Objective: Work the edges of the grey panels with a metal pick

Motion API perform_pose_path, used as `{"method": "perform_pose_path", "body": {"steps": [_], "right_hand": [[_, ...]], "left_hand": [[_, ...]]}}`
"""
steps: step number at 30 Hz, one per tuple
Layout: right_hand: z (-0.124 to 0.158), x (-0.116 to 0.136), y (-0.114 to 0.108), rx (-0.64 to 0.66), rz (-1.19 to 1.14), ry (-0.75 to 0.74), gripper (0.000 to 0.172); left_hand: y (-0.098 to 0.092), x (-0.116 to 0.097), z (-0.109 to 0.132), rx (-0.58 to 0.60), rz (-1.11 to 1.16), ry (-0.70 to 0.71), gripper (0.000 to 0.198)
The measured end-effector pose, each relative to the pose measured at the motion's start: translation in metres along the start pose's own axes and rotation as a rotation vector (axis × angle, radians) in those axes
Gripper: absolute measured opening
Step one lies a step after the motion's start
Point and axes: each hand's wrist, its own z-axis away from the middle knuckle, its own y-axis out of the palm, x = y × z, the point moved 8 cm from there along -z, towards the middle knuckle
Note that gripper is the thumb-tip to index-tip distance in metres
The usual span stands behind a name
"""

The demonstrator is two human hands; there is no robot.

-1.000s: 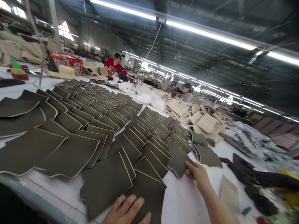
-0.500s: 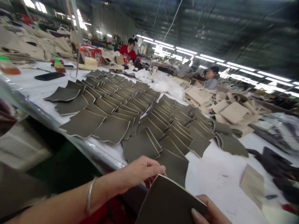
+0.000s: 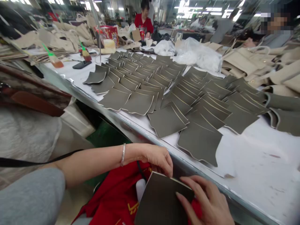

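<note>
A dark olive leather-like piece (image 3: 161, 200) with a pale cut edge lies tilted low in front of me. My right hand (image 3: 206, 200) grips it from the right, thumb on its upper face and fingers at its far edge. At the far left corner of the piece is my left hand (image 3: 160, 159), wearing a bracelet on the wrist. Its fingers are curled downward, and their tips are hidden, so what they hold cannot be seen. Many similar olive pieces (image 3: 167, 120) lie in overlapping rows on the white-topped table (image 3: 253, 162) beyond my hands.
Along the table's left stand two glue bottles with green tips (image 3: 55, 60) and a black phone (image 3: 82, 64). Clear plastic (image 3: 199, 56) and beige bag parts (image 3: 248, 62) lie behind the rows. A person in red (image 3: 144, 23) sits opposite; another person (image 3: 276, 34) is at far right.
My view has turned downward and to the right and levelled. Both hands remain at the same olive piece, now before the table's near edge. The left hand's fingers have curled further down.
</note>
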Motion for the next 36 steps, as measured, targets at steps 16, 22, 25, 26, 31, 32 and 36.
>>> {"method": "perform_pose_path", "body": {"steps": [16, 22, 25, 26, 31, 32, 36], "right_hand": [[-0.011, 0.038, 0.005, -0.087, 0.136, -0.109, 0.016], [-0.007, 0.044, 0.024, -0.015, -0.017, -0.103, 0.003], [-0.001, 0.043, 0.032, -0.007, -0.093, -0.077, 0.006], [0.000, 0.042, 0.032, -0.024, -0.096, -0.070, 0.005], [0.002, 0.040, 0.023, -0.101, -0.041, -0.071, 0.010], [0.002, 0.041, 0.022, -0.102, -0.042, -0.074, 0.010], [0.003, 0.042, 0.021, -0.126, -0.003, -0.073, 0.012]], "left_hand": [[0.004, 0.001, 0.015, -0.153, -0.015, 0.084, 0.008], [0.010, 0.007, 0.016, -0.149, -0.371, 0.102, 0.003], [0.010, 0.006, 0.019, -0.136, -0.504, 0.120, 0.003], [0.009, 0.004, 0.021, -0.145, -0.500, 0.135, 0.004], [0.004, -0.004, 0.028, -0.204, -0.432, 0.190, 0.006], [0.004, -0.004, 0.029, -0.209, -0.424, 0.186, 0.006], [0.003, -0.004, 0.027, -0.205, -0.411, 0.184, 0.007]]}}
